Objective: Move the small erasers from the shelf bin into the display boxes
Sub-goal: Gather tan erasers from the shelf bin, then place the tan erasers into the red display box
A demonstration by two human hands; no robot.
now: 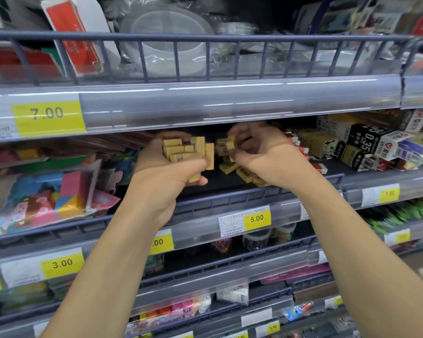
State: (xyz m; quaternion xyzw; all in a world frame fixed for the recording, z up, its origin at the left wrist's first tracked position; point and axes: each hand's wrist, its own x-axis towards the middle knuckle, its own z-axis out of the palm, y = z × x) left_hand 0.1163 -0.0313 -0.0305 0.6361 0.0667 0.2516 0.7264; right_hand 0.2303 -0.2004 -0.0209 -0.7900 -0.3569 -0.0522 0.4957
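Both of my hands reach into the middle shelf bin (254,193), just under the upper shelf's rail. My left hand (171,172) cups a heap of several small tan erasers (181,150) stacked loosely in its palm. My right hand (266,154) pinches one or two tan erasers (227,145) between thumb and fingertips, right beside the heap. More loose tan erasers (242,170) lie on the dark shelf floor beneath my right hand. Tan display boxes (315,140) stand further right on the same shelf, partly hidden behind my right hand.
Boxed pen refills (366,142) crowd the right of the shelf. Bagged coloured craft packs (47,191) fill the left. The upper shelf rail (205,103) hangs low above my hands. A wire fence (230,203) edges the bin's front. Lower shelves hold jars and packets.
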